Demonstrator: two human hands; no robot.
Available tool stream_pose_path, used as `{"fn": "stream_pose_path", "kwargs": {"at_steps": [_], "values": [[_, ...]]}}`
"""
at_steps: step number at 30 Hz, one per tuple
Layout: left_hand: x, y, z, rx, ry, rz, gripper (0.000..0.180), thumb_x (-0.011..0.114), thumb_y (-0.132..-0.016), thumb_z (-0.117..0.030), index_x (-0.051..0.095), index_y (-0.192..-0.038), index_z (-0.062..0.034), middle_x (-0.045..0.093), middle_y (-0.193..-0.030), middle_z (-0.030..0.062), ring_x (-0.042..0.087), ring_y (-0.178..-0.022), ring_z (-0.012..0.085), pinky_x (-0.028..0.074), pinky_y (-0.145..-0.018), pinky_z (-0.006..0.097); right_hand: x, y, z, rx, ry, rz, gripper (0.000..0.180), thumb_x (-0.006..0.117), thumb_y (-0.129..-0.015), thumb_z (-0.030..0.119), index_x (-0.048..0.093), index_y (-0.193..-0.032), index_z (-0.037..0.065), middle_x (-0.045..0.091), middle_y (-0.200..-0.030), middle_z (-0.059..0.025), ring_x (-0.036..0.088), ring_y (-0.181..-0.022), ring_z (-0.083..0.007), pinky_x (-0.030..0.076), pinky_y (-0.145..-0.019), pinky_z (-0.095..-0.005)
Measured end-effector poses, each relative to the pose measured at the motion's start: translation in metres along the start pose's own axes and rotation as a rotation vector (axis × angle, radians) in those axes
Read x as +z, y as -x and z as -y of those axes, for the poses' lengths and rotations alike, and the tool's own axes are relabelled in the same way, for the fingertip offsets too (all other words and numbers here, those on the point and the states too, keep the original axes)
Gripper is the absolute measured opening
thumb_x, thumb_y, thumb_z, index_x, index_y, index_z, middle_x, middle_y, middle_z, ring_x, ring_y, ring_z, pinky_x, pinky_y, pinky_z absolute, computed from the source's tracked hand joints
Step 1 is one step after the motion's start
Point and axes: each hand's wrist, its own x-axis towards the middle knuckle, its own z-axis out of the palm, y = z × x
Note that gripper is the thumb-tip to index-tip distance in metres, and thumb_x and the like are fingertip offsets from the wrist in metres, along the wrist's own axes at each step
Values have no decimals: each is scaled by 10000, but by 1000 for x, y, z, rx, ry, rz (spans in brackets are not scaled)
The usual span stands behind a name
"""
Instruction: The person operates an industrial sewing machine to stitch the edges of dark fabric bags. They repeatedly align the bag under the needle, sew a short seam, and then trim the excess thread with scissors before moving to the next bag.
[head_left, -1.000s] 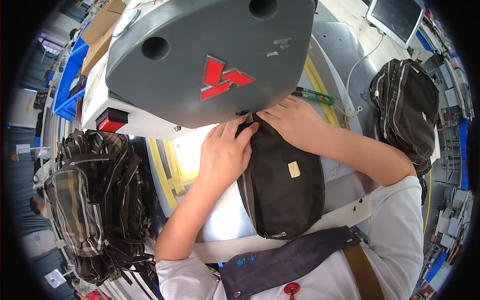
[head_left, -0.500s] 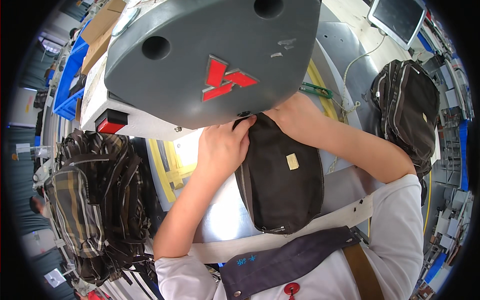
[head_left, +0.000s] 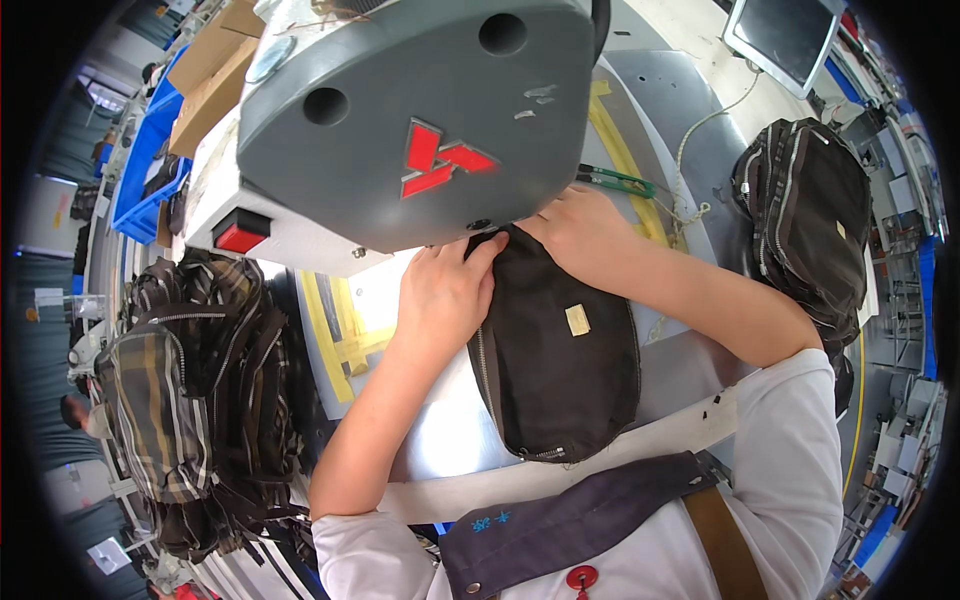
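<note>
A black fabric bag piece [head_left: 565,385] with a zipper along its left edge and a small pale label lies below the grey head of a sewing machine [head_left: 330,170]. My left hand [head_left: 445,295] is closed at its upper left corner, thumb and fingers pinched on the cloth. Across the top right of the piece bends my right hand [head_left: 575,230], its fingers curled onto the far edge; the fingertips are partly hidden by the machine head. The needle area is hidden too. Just beyond the right hand lie green-handled thread snips [head_left: 620,182].
Plaid and black bag pieces [head_left: 160,410] are heaped at the left. More black zippered bags [head_left: 810,220] stand stacked at the right. Yellow tape [head_left: 345,350] marks the metal table. A blue crate [head_left: 140,195], cardboard box [head_left: 210,95] and grey screen [head_left: 785,40] are farther off.
The machine head appears a little farther left and smaller, as the view has shifted slightly. Both hands keep nearly the same hold on the bag piece.
</note>
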Motion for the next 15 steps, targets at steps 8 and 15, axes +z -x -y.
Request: {"fn": "stream_pose_path", "kwargs": {"at_steps": [8,15], "values": [[8,13,-24,-55,250,-89,301,679,-816,-64,643,-1116,-64,610,-1118,117,621,-952,269,509,-817,341,-9,38,8,140,-370,-55,266,593,-738,9,679,-980,78,625,-933,-67,593,-919,-268,508,-770,-359],[-36,45,-44,-622,889,542,246,714,-837,-46,647,-1063,26,645,-896,16,571,-772,56,486,-715,215,-33,81,73,-33,-750,83,177,648,-748,80,691,-916,110,634,-938,-39,597,-923,-253,501,-803,-358]]}}
